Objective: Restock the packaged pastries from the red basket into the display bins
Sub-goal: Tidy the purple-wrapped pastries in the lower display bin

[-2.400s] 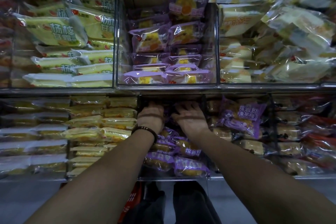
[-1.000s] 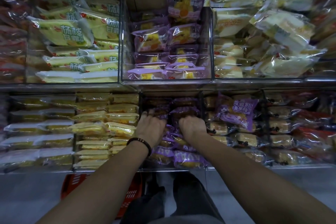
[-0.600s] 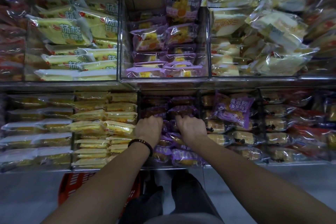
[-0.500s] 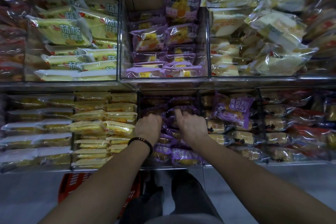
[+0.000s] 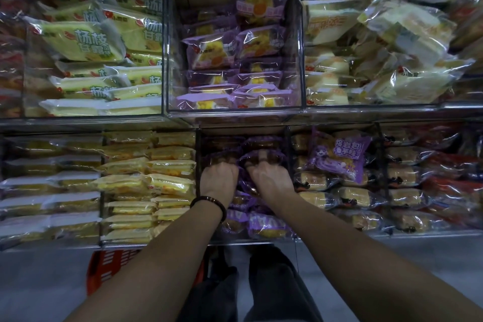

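In the head view both my hands are inside the lower middle display bin [image 5: 201, 217], which holds purple packaged pastries [image 5: 264, 225]. My left hand [image 5: 219, 180], with a dark bead bracelet on the wrist, has its fingers curled into a purple pack [image 5: 222, 158] at the back of the pile. Beside it, my right hand [image 5: 270, 181] grips the neighbouring purple pack [image 5: 271, 155], and its fingertips show through the wrapper. The red basket [image 5: 109, 266] stands on the floor below the shelf, mostly hidden by my left forearm.
Yellow packs [image 5: 156, 183] fill the bin to the left. Brown rolls and a loose purple cartoon pack [image 5: 339, 154] fill the bin to the right. A clear upper bin [image 5: 235, 112] of purple packs juts out above my hands. My dark-trousered legs [image 5: 261, 282] are below on the grey floor.
Both hands have drawn back from deep in the bin and now sit close together on the rear purple packs. In the last half second they barely moved.
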`<state>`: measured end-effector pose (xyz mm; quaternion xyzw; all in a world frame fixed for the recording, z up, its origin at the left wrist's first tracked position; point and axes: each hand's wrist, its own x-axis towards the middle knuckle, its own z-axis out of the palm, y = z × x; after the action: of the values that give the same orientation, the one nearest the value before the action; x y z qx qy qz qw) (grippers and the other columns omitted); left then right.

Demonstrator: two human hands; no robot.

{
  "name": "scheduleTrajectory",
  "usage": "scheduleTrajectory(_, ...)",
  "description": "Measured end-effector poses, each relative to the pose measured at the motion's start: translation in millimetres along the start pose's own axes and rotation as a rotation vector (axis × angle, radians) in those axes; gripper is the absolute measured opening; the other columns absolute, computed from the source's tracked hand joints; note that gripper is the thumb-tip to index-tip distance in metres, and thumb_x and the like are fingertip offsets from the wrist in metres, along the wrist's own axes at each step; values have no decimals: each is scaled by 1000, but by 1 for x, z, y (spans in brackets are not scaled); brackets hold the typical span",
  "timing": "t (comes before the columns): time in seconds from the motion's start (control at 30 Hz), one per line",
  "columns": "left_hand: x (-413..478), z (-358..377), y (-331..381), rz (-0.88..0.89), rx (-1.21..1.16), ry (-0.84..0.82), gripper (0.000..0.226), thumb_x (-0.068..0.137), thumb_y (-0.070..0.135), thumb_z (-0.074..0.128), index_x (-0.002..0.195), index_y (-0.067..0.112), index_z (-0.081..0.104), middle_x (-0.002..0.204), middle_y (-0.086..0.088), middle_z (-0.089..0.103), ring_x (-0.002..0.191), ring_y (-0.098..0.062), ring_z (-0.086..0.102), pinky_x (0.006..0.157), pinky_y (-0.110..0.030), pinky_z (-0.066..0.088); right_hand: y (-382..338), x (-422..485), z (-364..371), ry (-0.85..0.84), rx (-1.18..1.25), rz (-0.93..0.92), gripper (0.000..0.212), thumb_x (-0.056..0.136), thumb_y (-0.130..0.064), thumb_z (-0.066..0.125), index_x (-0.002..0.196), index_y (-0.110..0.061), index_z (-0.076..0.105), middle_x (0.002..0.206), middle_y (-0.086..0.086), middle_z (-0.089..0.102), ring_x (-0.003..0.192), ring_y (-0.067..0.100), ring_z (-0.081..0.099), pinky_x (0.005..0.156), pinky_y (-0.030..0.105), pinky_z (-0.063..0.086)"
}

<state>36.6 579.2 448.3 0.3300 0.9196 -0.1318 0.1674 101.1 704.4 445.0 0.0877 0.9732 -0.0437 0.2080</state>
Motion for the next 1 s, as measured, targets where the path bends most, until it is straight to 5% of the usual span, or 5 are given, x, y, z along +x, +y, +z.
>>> scheduleTrajectory(0.2,-4,11,-6,-27,-186,13,49,101,20,63,147,9,49,121,-13,68,103,-32,73,82,-40,58,11,-11,-1,-27,124,-27,77,87,-26,80,150,-18,37,146,18,46,109,40,68,81,45,58)
scheduleTrajectory(0.43,-41,18,-16,113,-268,166,41,91,33,65,128,20,55,127,-5,60,113,-28,59,99,-44,51,19,-52,8,207,41,0,41,77,-32,77,112,-14,67,101,7,67,89,29,65,74,40,51)
scheduleTrajectory(0.57,-50,26,-19,124,-234,-26,53,83,52,60,132,33,52,135,5,59,126,-27,52,103,-54,47,3,-53,12,78,8,23,45,77,-38,80,115,-16,67,109,7,72,104,31,67,90,42,49)
scheduleTrajectory(0.77,-57,24,-12,103,-112,44,41,94,49,62,133,38,59,133,6,65,120,-26,52,97,-44,34,-6,-50,7,-10,-136,1,52,87,-24,73,135,-16,54,130,8,64,124,31,53,105,43,40)
scheduleTrajectory(1.0,-52,-2,-8,-56,11,-41,45,94,28,65,137,31,52,116,0,71,111,-27,62,94,-41,40,-1,-67,-15,157,21,77,51,74,-12,81,122,-19,64,110,1,72,104,30,60,72,38,50)
